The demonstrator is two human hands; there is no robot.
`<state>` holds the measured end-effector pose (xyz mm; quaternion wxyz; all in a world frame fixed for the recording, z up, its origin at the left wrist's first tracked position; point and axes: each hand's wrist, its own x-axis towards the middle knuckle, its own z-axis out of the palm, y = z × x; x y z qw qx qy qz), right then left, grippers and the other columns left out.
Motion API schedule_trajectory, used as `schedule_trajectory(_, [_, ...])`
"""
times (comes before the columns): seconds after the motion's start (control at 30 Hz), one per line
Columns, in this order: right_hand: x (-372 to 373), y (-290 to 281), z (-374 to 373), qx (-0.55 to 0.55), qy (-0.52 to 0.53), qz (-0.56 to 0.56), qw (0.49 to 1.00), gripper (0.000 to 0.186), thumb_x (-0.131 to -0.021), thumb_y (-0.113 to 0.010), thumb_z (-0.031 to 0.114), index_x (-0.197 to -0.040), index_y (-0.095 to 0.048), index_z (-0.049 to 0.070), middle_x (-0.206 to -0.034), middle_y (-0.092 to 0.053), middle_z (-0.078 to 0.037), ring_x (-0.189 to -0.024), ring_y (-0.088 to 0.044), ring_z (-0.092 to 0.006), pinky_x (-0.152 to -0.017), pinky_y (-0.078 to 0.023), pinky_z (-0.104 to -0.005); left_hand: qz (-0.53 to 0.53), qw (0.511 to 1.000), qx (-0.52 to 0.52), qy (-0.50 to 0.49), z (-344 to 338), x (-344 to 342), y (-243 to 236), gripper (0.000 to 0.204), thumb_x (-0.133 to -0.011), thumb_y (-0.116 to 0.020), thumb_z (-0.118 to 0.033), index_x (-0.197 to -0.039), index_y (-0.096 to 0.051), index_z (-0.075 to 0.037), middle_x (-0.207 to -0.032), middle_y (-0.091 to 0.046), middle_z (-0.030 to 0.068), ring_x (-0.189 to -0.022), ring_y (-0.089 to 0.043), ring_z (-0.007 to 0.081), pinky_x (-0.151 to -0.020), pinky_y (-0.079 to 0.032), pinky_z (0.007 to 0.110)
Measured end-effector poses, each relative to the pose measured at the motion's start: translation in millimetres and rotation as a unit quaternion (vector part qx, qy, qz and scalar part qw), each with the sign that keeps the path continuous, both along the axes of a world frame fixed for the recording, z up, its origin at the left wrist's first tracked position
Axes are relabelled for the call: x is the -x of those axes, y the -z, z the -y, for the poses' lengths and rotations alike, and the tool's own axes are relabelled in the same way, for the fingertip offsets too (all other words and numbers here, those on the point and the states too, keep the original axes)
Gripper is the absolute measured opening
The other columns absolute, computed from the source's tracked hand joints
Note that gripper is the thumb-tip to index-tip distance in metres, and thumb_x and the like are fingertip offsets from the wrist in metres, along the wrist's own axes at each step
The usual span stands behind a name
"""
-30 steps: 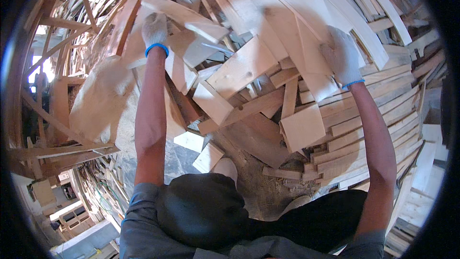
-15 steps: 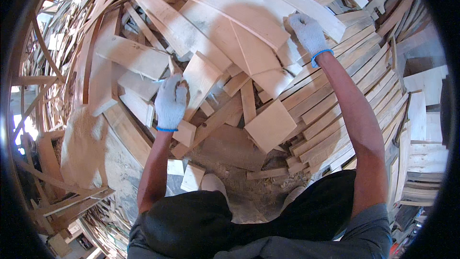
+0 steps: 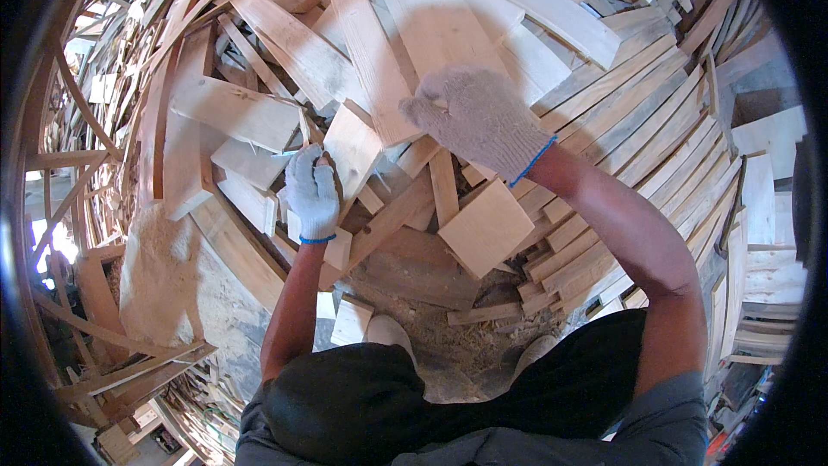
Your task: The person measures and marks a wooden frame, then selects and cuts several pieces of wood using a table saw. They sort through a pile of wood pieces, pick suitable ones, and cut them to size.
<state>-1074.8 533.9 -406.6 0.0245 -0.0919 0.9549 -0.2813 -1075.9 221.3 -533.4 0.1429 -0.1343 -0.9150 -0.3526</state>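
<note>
My right hand (image 3: 474, 121), in a white knitted glove with a blue cuff, reaches to the middle of the wood pile. Its curled fingers close at the right edge of a long pale plank (image 3: 366, 43), near the plank's lower end. My left hand (image 3: 312, 190), gloved alike, is lower and to the left, its fingers curled inward. A thin light-blue strip shows by its fingertips; what it holds is hidden. Right beside it lies a short thick wooden block (image 3: 352, 142). Another board (image 3: 237, 112) lies just beyond it, to the left.
A wide board (image 3: 431, 13) lies beyond my right hand. Long strips (image 3: 638, 134) are stacked on the right. A square wood piece (image 3: 486, 229) rests near my feet. Scrap wood (image 3: 103, 91) heaps up on the far left, and sawdust covers the ground (image 3: 431, 354).
My right hand has moved left and toward me, and looks larger. The long plank's near end has swung left with it. My left hand has shifted slightly.
</note>
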Motion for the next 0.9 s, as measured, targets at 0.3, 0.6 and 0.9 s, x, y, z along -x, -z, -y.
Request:
schedule_trajectory(0.3, [2.6,58.0,-72.4,-0.047,0.244,0.081,0.965,0.05,-0.087,-0.061,0.049,-0.092,-0.07,0.001,-0.094,-0.071,-0.025,-0.093,-0.069,-0.0417,-0.082,-0.055,-0.0492,0.0,1.0,0.022,0.005,-9.0,-3.8,-6.6,0.027,-0.096,-0.052,-0.011,-0.118,-0.062,0.002,-0.122,-0.063,0.0214,-0.117,-0.058,0.0384,-0.103,-0.044,0.046])
schedule_trajectory(0.6, [-34.2,25.2,-71.0,0.238,0.363,0.174,0.884,0.058,-0.08,-0.066,0.054,-0.082,-0.071,-0.004,-0.08,-0.07,-0.025,-0.08,-0.07,-0.0396,-0.074,-0.054,-0.0469,0.158,0.975,0.159,-0.012,-22.3,-7.9,-53.2,0.041,-0.091,-0.059,-0.02,-0.128,-0.058,-0.001,-0.125,-0.063,0.0213,-0.112,-0.063,0.0396,-0.098,-0.049,0.045])
schedule_trajectory(0.9, [-228.2,-115.1,-41.2,0.306,0.356,0.293,0.833,0.052,-0.081,-0.07,0.047,-0.094,-0.071,-0.004,-0.087,-0.071,-0.025,-0.086,-0.072,-0.0358,-0.075,-0.053,-0.0439,0.263,0.896,0.193,0.299,-90.2,-113.1,-131.9,0.025,-0.092,-0.057,-0.017,-0.111,-0.061,-0.001,-0.109,-0.068,0.0203,-0.108,-0.064,0.0379,-0.093,-0.051,0.042])
